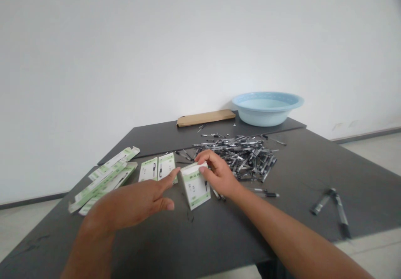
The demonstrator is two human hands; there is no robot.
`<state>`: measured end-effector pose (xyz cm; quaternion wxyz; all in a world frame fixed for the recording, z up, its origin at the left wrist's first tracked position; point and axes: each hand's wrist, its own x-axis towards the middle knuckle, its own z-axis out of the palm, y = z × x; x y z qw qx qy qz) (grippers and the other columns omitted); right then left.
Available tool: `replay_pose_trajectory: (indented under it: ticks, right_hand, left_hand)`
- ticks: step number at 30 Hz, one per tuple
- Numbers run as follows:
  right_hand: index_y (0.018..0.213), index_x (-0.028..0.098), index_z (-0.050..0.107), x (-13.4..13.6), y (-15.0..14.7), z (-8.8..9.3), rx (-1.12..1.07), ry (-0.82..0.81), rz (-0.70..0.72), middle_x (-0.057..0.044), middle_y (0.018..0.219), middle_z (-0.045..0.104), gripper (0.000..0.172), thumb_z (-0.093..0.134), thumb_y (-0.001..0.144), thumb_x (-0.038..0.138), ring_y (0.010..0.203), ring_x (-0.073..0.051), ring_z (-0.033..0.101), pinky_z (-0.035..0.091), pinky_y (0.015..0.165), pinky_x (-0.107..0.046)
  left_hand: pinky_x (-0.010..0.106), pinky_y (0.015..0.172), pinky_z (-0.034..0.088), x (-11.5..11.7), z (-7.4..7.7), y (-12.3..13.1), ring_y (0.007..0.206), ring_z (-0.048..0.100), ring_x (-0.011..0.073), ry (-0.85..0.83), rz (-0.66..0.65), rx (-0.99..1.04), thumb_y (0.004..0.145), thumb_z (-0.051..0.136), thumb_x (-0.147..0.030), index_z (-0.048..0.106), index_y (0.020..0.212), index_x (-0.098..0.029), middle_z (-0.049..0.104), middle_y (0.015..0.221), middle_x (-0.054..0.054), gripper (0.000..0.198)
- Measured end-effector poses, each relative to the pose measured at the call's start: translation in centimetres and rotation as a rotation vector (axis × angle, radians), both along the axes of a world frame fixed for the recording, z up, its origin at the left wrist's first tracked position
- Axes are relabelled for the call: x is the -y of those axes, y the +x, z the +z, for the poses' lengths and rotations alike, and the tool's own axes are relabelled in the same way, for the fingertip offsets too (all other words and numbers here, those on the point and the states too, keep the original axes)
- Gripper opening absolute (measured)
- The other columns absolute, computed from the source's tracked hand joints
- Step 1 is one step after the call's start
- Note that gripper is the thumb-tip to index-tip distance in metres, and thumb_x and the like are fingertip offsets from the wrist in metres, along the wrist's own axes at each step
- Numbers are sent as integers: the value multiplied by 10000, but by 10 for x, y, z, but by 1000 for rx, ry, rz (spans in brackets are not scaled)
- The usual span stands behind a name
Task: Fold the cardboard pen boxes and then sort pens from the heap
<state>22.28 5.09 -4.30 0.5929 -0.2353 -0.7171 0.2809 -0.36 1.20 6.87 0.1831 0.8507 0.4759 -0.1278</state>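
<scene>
A white and green pen box [194, 189] stands tilted on the dark table, its printed front facing me. My right hand [217, 174] grips the upper right of this box, thumb on the front and fingers over the top edge. To its left, my left hand [147, 197] has the index finger stretched toward the box's upper left corner and the thumb apart. Whether that fingertip touches the box I cannot tell. Just behind the left hand lie two similar boxes [166, 164] side by side. Beyond my right hand spreads a heap of black and clear pens [247, 153].
Several flattened green and white cartons [108, 178] overlap at the left. A brown cardboard piece [206, 117] and a light blue basin [266, 114] rest at the back by the wall. Loose pens [340, 212] lie at the right, others [265, 193] beside my right forearm.
</scene>
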Motion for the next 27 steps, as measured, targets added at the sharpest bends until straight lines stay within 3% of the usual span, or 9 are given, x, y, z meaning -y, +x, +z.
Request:
replay_pose_trajectory:
  ticks: [4, 7, 21, 24, 27]
  right_hand:
    - [1065, 211, 571, 4, 3, 7, 144, 145, 17, -74, 1047, 566, 264, 533, 823, 113, 1026, -208, 535, 434, 911, -384]
    - [1137, 212, 589, 7, 4, 10, 226, 158, 27, -82, 1088, 542, 338, 511, 833, 87, 1067, -203, 520, 431, 932, -377]
    - [1086, 255, 623, 6, 0, 6, 260, 135, -37, -74, 1085, 513, 334, 502, 831, 77, 1059, -207, 515, 440, 914, -381]
    - [1149, 240, 567, 7, 1, 5, 267, 134, -31, -76, 1106, 528, 365, 511, 822, 88, 1076, -213, 511, 422, 935, -382]
    - [1290, 218, 417, 7, 6, 3, 291, 43, -53, -87, 1141, 550, 516, 569, 803, 146, 1048, -223, 535, 425, 923, -380]
  left_hand:
    - [382, 916, 436, 0, -3, -2, 1119, 578, 309, 6, 7, 26, 907, 388, -529, 75, 1518, -170, 569, 1317, 139, 775]
    - [374, 919, 432, -1, -4, -1, 1106, 588, 297, 2, 19, 27, 902, 411, -503, 70, 1518, -185, 588, 1298, 132, 773]
    - [385, 876, 450, -3, -2, 8, 1076, 599, 326, 53, -8, -24, 909, 386, -458, 90, 1511, -100, 624, 1232, 173, 760]
    - [376, 891, 442, -4, -3, 8, 1098, 589, 313, 44, -3, -43, 907, 382, -465, 57, 1513, -113, 612, 1252, 167, 773]
    - [379, 910, 427, -3, -2, 7, 1119, 572, 319, 54, 8, -30, 921, 372, -455, 71, 1511, -95, 591, 1279, 176, 753]
